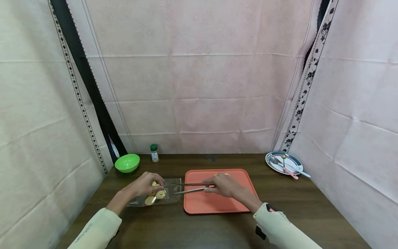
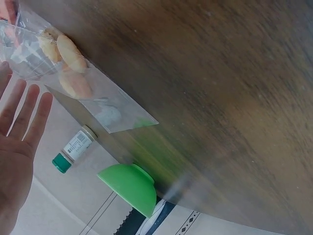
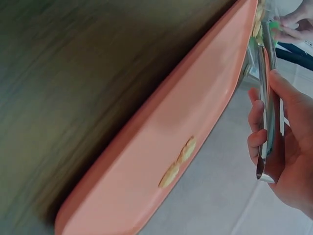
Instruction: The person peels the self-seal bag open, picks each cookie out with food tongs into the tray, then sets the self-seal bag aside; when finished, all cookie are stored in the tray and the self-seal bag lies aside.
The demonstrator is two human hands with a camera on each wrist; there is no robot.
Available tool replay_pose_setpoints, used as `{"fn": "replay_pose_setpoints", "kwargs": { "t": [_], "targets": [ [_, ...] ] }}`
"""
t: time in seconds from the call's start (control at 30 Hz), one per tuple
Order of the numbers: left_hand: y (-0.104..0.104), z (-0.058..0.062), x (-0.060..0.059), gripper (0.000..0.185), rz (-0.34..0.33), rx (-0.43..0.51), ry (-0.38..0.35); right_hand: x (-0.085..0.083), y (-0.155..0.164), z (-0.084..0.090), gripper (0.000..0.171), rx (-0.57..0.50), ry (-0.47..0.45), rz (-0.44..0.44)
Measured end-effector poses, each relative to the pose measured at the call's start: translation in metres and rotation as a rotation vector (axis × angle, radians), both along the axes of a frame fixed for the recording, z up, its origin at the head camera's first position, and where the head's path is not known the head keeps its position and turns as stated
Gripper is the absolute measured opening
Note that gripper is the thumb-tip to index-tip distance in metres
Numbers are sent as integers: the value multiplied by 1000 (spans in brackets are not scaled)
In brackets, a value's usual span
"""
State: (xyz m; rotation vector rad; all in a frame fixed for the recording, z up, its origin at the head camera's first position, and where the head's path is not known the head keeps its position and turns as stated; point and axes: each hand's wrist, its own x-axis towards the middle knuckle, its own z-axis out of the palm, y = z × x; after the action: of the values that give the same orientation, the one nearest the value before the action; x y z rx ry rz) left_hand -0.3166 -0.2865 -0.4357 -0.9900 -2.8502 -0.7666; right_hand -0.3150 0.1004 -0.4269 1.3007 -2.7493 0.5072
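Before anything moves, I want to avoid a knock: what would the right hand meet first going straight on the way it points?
Probably the clear plastic bag, met by the tongs in the right hand; their tips overlap its edge in view, though depth is unclear.

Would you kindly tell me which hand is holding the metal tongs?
It is the right hand, which grips the metal tongs; the left hand has no tongs and is at the clear bag instead.
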Motion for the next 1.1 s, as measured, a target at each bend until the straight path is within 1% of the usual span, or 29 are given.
{"fn": "replay_pose_setpoints", "kwargs": {
  "t": [0.17,0.27,0.47,0.7,0.9,1.1],
  "targets": [
    [0,-1,1,8,5,-2,7,-1,-18,-6,35,-6,-32,6],
    [0,-2,2,6,5,8,0,-2,-26,-9,36,7,-33,-6],
    [-2,-5,2,6,-1,18,-14,-4,-41,-15,36,4,-78,3],
    [1,-4,2,8,-7,17,-2,-6,-53,-19,31,13,-13,19],
    [3,-1,2,7,2,2,10,-7,-61,-19,30,-14,-36,39],
    [2,-2,3,6,1,-1,33,-6,-66,-18,33,-17,-53,39]
  ]
}}
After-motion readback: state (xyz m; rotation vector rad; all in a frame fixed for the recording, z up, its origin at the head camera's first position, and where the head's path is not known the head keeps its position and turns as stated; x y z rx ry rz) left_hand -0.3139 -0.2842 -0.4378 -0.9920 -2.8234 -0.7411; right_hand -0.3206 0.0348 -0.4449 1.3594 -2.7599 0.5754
